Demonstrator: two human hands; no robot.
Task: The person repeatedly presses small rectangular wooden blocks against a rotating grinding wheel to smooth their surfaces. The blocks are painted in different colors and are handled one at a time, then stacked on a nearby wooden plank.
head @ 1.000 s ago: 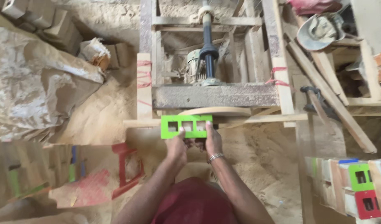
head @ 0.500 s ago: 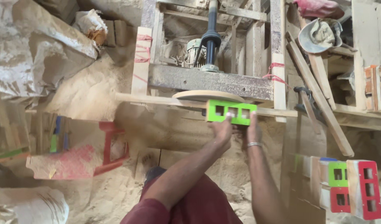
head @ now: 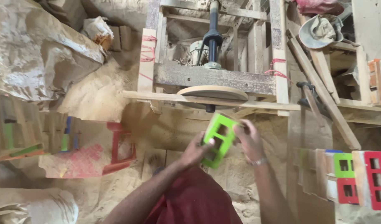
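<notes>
A big crumpled sack [head: 37,54] is slumping across the upper left, and sawdust [head: 97,93] is lying thick over the floor all around it. Straight ahead a rough wooden frame [head: 215,76] is carrying a dark upright shaft [head: 212,39] with a flat round wooden disc [head: 212,92] sitting just under it, and a long plank [head: 207,99] is running across in front of that disc. A red plastic stool [head: 116,149] is lying tipped in the dust to the left, and a row of painted blocks [head: 356,178], red and green with window cut-outs, is standing on the right. A dusty cap [head: 321,31] is hanging up in the corner. Below the disc and clear of it, both hands are holding a green frame piece [head: 218,139] tilted in the air: the left hand [head: 194,151] is gripping its lower edge with curled fingers, while the right hand [head: 248,139] is closing on its upper right side, a bracelet [head: 257,161] on the wrist.
</notes>
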